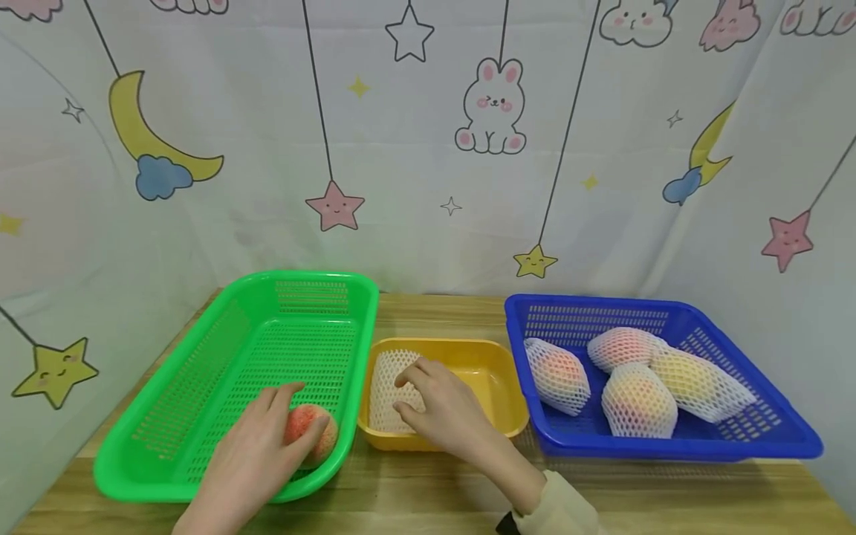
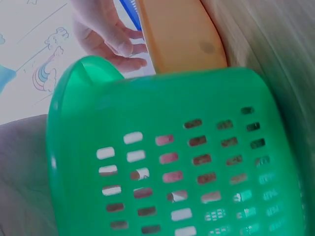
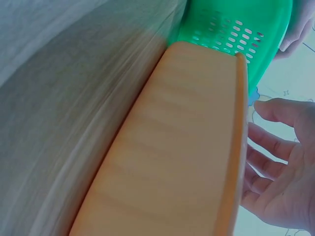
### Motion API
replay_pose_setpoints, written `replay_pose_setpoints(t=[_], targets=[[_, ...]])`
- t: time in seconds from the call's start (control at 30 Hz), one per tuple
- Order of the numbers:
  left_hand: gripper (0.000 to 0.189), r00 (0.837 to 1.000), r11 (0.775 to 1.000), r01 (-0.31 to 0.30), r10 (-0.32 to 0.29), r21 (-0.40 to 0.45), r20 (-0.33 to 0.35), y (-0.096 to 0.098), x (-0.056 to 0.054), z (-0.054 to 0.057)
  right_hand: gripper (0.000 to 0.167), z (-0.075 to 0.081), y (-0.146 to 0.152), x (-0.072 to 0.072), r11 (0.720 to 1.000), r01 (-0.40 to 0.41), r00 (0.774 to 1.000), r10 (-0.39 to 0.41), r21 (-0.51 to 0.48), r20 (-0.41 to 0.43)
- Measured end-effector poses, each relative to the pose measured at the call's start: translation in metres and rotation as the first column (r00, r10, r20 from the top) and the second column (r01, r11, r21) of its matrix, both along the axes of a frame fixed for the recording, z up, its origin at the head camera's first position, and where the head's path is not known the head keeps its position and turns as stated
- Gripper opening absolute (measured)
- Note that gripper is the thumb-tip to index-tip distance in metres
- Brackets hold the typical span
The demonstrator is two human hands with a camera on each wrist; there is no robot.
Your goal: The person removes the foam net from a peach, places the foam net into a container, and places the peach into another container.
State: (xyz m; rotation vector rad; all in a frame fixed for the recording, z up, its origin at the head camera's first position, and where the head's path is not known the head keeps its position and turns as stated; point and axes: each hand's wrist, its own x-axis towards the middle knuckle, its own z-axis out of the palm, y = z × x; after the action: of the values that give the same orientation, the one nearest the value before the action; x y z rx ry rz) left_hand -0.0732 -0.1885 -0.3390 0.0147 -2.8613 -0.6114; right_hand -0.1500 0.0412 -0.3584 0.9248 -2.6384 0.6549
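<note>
A reddish peach (image 1: 310, 423) lies at the near right corner inside the green basket (image 1: 369, 312). My left hand (image 1: 257, 446) is over it, thumb across its near side and fingers spread on its far left. In the left wrist view the basket wall hides most of this hand. My right hand (image 1: 441, 405) hovers over the yellow basket (image 1: 491, 349), fingers loosely bent and nothing between them. Beneath those fingers lies a white foam net sleeve (image 1: 388, 394). In the right wrist view that hand (image 3: 288, 167) appears beyond the yellow basket's rim.
To the right stands a blue basket (image 1: 669, 447) with several fruits in white foam nets, one of them a netted fruit (image 1: 640, 401) near the front. The three baskets share a wooden table (image 1: 414, 490). A white curtain (image 1: 414, 134) with cartoon prints hangs behind.
</note>
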Motion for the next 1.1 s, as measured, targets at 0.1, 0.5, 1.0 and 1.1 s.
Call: replay_pose_setpoints(t=[0.1,0.5,1.0,1.1], targets=[[0.058,0.999,1.0,0.011,-0.01,0.007,-0.031,0.004,0.002,0.001,0.021,0.003,0.002,0.002,1.0,-0.001,1.0,0.002,-0.028,0.017],[0.059,0.978,0.994,0.108,-0.107,-0.008,-0.181,0.021,0.003,-0.001,0.019,0.023,0.014,0.018,0.989,0.01,1.0,-0.007,-0.145,0.023],[0.057,0.912,0.976,0.184,-0.215,-0.121,-0.349,0.044,0.0,-0.011,0.023,0.045,0.045,0.025,0.988,0.078,0.997,-0.076,-0.133,0.018],[0.056,0.891,0.968,0.193,-0.242,-0.161,-0.385,0.047,-0.001,-0.014,0.024,0.045,0.051,0.022,0.989,0.078,0.997,-0.08,-0.122,-0.013]])
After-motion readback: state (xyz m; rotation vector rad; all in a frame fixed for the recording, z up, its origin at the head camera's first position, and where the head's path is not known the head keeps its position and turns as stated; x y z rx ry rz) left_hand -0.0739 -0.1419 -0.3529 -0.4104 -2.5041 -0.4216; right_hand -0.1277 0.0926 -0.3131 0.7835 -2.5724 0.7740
